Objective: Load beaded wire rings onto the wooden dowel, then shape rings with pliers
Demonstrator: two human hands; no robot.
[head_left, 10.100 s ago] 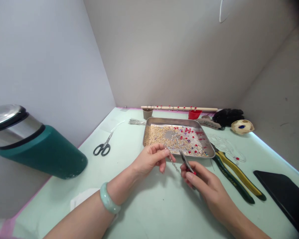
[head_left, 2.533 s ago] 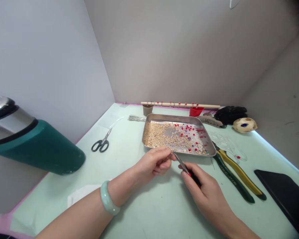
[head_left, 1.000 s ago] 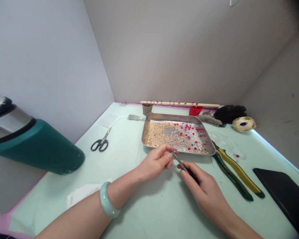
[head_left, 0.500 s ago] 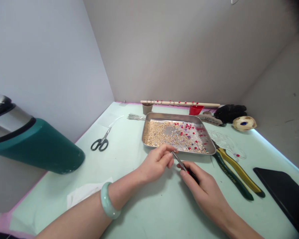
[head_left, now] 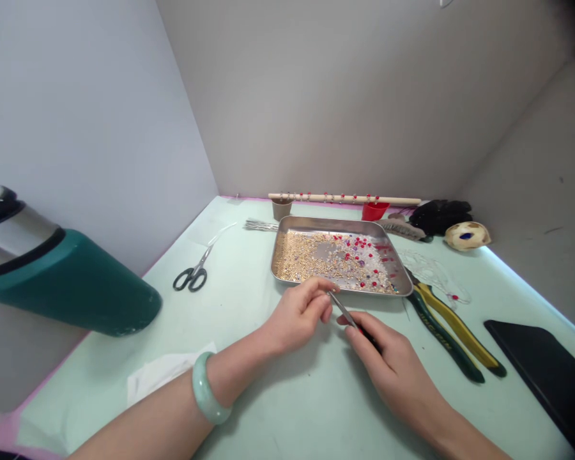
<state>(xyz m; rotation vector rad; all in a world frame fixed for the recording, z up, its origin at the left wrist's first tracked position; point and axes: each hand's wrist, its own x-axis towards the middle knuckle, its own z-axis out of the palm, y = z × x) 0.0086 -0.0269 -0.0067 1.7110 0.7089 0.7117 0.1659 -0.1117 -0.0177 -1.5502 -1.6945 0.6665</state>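
My left hand (head_left: 301,314), with a pale green bangle (head_left: 209,388) on its wrist, is closed in a pinch at the near edge of a metal tray (head_left: 278,255); what it pinches is too small to make out. My right hand (head_left: 386,358) grips slim pliers (head_left: 345,313) with a metal nose and a dark and red handle. Their tip meets the fingertips of my left hand. Gold beads (head_left: 294,255) fill the tray's left side, and clear, red and purple beads (head_left: 361,255) lie on its right.
Scissors (head_left: 191,275) and a large teal bottle (head_left: 100,281) are on the left. Green and yellow pliers (head_left: 453,332) and a black flat object (head_left: 541,370) lie right. Behind the tray, a wooden rod (head_left: 345,199) with small rings rests on brown (head_left: 282,209) and red cups (head_left: 374,211).
The whole view has shifted very slightly. Both hands keep nearly the same pose, with the pliers' tip still at the left fingertips.
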